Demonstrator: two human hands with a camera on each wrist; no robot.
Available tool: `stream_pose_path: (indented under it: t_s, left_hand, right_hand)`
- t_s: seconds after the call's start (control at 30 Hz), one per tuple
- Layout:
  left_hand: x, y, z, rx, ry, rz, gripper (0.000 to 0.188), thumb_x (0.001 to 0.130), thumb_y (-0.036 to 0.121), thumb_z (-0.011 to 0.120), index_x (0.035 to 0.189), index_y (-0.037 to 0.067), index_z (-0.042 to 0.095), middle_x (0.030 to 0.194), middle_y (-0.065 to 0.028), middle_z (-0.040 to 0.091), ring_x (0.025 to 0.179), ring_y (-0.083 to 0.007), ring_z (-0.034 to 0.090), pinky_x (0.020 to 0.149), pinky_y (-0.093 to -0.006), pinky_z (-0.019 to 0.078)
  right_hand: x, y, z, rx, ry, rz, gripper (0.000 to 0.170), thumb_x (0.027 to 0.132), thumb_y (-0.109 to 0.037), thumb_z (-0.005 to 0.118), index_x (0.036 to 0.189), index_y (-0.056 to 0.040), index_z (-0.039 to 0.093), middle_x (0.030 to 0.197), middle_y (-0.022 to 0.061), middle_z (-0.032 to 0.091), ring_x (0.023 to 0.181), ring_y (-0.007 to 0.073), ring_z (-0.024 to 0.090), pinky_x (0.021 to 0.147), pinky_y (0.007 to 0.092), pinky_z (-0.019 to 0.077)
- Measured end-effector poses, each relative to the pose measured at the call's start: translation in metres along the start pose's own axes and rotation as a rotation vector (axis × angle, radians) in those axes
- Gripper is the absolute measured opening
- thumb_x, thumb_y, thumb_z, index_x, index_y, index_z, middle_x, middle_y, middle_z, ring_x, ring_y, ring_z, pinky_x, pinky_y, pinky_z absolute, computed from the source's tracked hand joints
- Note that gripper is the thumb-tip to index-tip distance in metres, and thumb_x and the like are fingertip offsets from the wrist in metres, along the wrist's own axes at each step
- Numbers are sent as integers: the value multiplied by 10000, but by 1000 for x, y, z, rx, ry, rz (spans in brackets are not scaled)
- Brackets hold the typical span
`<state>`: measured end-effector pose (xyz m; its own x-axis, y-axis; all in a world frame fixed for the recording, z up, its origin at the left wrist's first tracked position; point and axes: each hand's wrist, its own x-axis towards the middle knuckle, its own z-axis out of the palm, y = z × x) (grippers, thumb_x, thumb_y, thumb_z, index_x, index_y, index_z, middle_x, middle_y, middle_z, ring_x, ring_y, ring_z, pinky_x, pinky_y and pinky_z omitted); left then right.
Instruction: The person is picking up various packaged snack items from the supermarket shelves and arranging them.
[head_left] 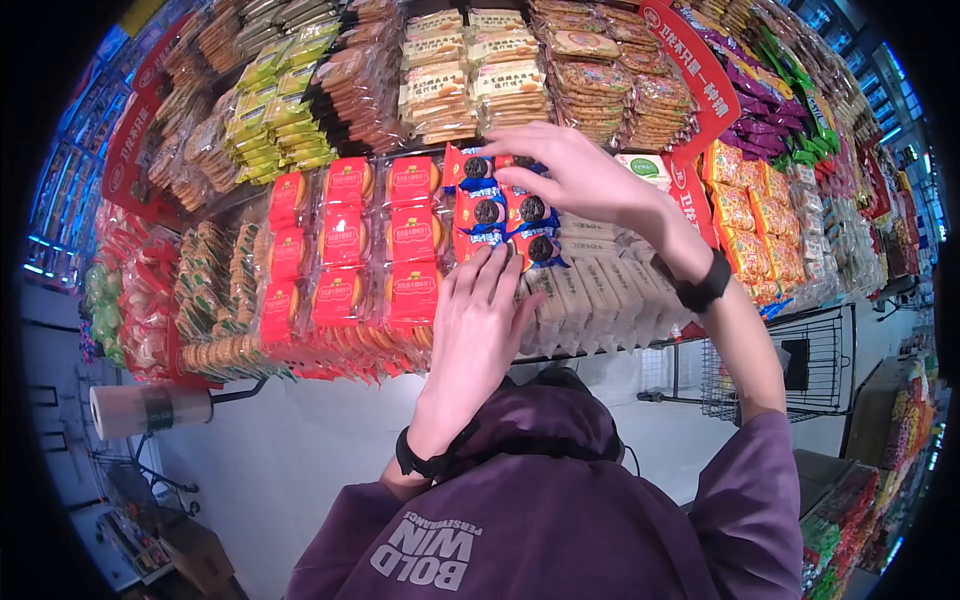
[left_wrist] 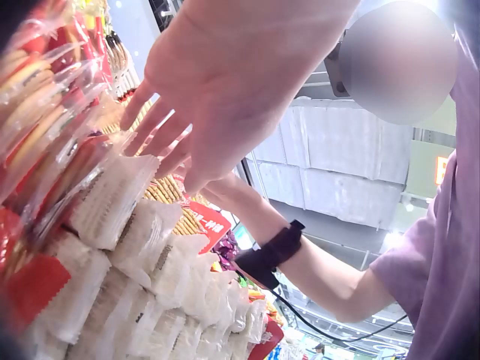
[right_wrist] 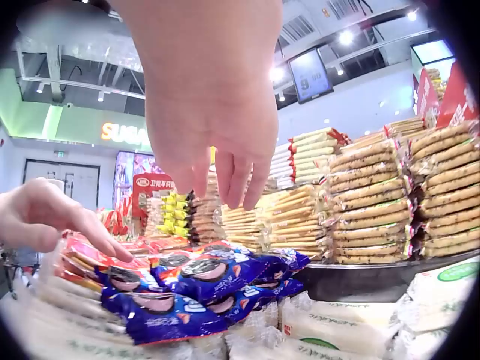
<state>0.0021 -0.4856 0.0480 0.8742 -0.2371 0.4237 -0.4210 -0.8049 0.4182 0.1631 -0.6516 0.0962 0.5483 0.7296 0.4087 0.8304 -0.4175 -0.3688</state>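
Two rows of blue-and-red sandwich cookie packs [head_left: 487,212], printed with dark cookies, lie on the snack display. My left hand [head_left: 475,315] reaches over the near end of these packs, its fingers stretched forward and the fingertips right at the nearest packs. Across the far end extends my right hand [head_left: 575,180], fingers straight and slightly apart. In the right wrist view, that hand hangs above and behind the blue packs [right_wrist: 217,274], while the left hand [right_wrist: 52,221] lies low at their left side. The left wrist view shows loosely spread fingers with nothing gripped.
Red-labelled cookie packs [head_left: 414,235] stand to the left. White-wrapped snacks [head_left: 590,300] lie to the right and beneath. A raised tier behind holds stacked biscuits [head_left: 510,90]. A wire cart [head_left: 780,370] stands at the right, and a plastic bag roll [head_left: 150,410] sticks out front left.
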Motion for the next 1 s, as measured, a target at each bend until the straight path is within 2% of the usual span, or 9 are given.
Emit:
stream_pose_path:
  t_s: [0.17, 0.2, 0.3, 0.33, 0.43, 0.57, 0.77, 0.9, 1.0]
  left_hand:
    - [-9, 1, 2, -99, 49, 6, 335, 820, 95, 764, 1125, -14, 678, 1174, -143, 670, 1138, -315, 608, 963, -425, 457]
    - [-10, 1, 3, -89, 51, 21, 327, 826, 108, 761, 1116, -18, 676, 1163, -147, 669, 1135, -314, 606, 956, -426, 457]
    - [-7, 2, 5, -67, 33, 86, 318, 836, 133, 754, 1099, -25, 673, 1143, -154, 667, 1129, -312, 600, 943, -429, 457]
    - [-7, 2, 6, -63, 23, 102, 320, 835, 133, 754, 1102, -25, 673, 1144, -152, 667, 1129, -313, 600, 944, -429, 457]
    - [-7, 5, 4, -71, -1, 114, 343, 828, 106, 758, 1137, -16, 670, 1166, -145, 666, 1138, -316, 600, 955, -423, 453]
    - [-12, 8, 4, -79, 9, 102, 364, 832, 91, 753, 1173, 1, 662, 1193, -136, 661, 1146, -315, 595, 961, -420, 450]
    - [-19, 21, 1, -112, 81, 190, 322, 813, 106, 756, 1106, -2, 677, 1125, -124, 661, 1106, -297, 604, 931, -425, 453]
    - [-33, 36, 5, -233, 31, 324, 301, 786, 45, 755, 1070, -13, 673, 936, -90, 642, 897, -256, 624, 816, -380, 478]
    - [-44, 51, 26, -246, -148, 381, 199, 770, 13, 701, 962, -8, 653, 860, -102, 610, 852, -263, 634, 766, -392, 499]
  right_hand:
    - [-63, -35, -10, -42, -145, 113, 380, 911, -236, 668, 1235, -41, 629, 1257, 163, 633, 1172, 330, 593, 998, 425, 480]
    - [-71, -31, -4, -203, -157, -15, 457, 894, -240, 685, 1299, -56, 581, 1290, 141, 609, 1212, 308, 571, 1030, 417, 455]
    - [-78, -26, 16, -317, -137, -22, 521, 898, -260, 679, 1351, -49, 530, 1372, 138, 553, 1284, 280, 518, 1069, 414, 418]
    - [-76, -31, 14, -369, -256, 20, 609, 904, -311, 674, 1404, -28, 473, 1429, 156, 502, 1360, 270, 445, 1113, 408, 373]
    - [-86, -27, 39, -427, -136, 34, 656, 911, -355, 664, 1420, 3, 457, 1448, 176, 480, 1397, 282, 405, 1131, 408, 354]
    - [-85, -35, 39, -410, -168, 91, 757, 913, -448, 631, 1458, 30, 413, 1515, 198, 419, 1416, 309, 386, 1135, 427, 352]
    - [-84, -46, 28, -342, -116, 129, 733, 918, -423, 622, 1440, 55, 431, 1555, 247, 350, 1412, 345, 404, 1119, 477, 366]
    - [-99, -80, 11, -273, -37, 99, 659, 909, -306, 660, 1454, -5, 444, 1591, 245, 275, 1430, 375, 373, 1135, 502, 346]
    - [-145, -102, 9, -181, -68, 124, 499, 878, -193, 662, 1344, -50, 553, 1507, 167, 436, 1310, 315, 503, 1095, 461, 391]
